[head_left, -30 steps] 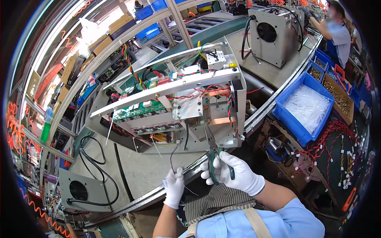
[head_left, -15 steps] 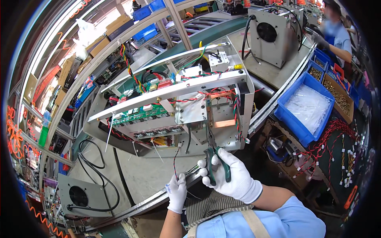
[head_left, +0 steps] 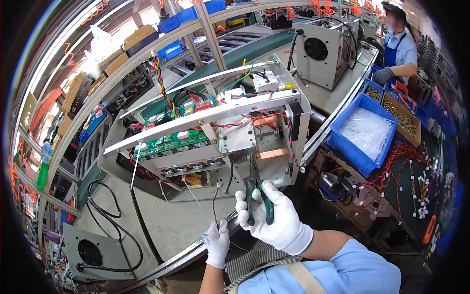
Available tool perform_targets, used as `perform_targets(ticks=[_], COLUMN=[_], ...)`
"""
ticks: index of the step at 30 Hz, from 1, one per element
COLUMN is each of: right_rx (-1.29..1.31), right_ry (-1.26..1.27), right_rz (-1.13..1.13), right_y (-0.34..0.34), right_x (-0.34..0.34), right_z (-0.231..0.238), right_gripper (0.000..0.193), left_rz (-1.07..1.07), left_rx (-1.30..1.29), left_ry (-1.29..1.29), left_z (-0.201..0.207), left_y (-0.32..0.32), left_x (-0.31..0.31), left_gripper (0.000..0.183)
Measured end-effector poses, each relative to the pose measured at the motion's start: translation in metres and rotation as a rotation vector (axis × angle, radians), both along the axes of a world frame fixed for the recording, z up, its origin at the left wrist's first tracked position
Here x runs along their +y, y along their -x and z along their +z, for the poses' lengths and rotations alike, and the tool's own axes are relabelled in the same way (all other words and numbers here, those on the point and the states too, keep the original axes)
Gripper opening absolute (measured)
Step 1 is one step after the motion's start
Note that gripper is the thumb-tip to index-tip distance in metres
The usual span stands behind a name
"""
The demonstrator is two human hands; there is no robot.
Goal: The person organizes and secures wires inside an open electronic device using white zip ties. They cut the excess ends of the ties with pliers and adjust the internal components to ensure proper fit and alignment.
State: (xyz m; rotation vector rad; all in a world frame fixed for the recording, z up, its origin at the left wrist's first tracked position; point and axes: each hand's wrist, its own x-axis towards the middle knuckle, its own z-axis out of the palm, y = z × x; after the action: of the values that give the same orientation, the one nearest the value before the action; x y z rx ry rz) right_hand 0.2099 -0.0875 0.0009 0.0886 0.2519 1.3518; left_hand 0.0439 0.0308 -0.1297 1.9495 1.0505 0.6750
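Note:
My left hand (head_left: 217,243), in a white glove, is closed on a thin red-and-black twisted wire (head_left: 214,207). The wire rises from my fingers to a small white plug at the chassis's near edge. My right hand (head_left: 283,221), gloved in white as well, grips long-nose pliers (head_left: 268,205) with green handles, my fingers around and between them. Their jaws point up and away into the open metal chassis (head_left: 196,119), near a copper bar (head_left: 274,154). What the jaw tips touch, if anything, I cannot make out. Inside the chassis are a green circuit board (head_left: 171,145) and twisted red wires.
To the right, a blue bin (head_left: 338,142) of white strips stands beside a box of brass-coloured fasteners (head_left: 400,117) and red wire leads (head_left: 391,169). A grey fan panel (head_left: 100,255) with black cable lies left. A co-worker's gloved hand (head_left: 383,76) is over the far bins.
My view has shifted, so the chassis and bins sit further left. Both hands keep their hold on wire and pliers. The co-worker's gloved hand is lower, over the bins.

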Motion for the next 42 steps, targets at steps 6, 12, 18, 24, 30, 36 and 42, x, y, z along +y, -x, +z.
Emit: perform_targets(ticks=[6, 12, 18, 24, 30, 36, 42], right_rx=[-0.042, -0.385, -1.172, -2.781, -3.045, -1.766, -0.652], right_ry=[-0.010, 0.142, 0.489, 0.827, 1.063, 0.707, 0.208], right_rz=[-0.010, 0.124, -0.144, -0.324, 0.302, 0.298, 0.142], right_y=[-0.001, -0.006, -0.029, -0.065, -0.050, -0.073, -0.049], right_x=[0.002, 0.005, -0.028, -0.056, -0.036, -0.041, -0.032], right_z=[-0.001, -0.012, 0.004, 0.015, 0.076, 0.033, -0.002], right_gripper=[0.037, 0.034, 0.025, 0.039, 0.040, 0.037, 0.036], left_rz=[-0.014, -0.015, -0.018, -0.072, -0.084, -0.112, -0.156], left_rx=[0.027, 0.005, -0.006, -0.004, -0.056, -0.046, -0.075], left_ry=[-0.088, -0.092, -0.094, -0.129, -0.206, -0.266, -0.233], left_z=[0.012, 0.006, 0.007, 0.010, 0.009, 0.008, 0.010], left_y=[-0.003, -0.005, 0.002, 0.004, 0.005, 0.008, 0.007], left_x=[-0.003, -0.001, -0.002, 0.001, 0.000, 0.000, 0.001], left_gripper=[0.023, 0.023, 0.025, 0.025, 0.019, 0.019, 0.020])
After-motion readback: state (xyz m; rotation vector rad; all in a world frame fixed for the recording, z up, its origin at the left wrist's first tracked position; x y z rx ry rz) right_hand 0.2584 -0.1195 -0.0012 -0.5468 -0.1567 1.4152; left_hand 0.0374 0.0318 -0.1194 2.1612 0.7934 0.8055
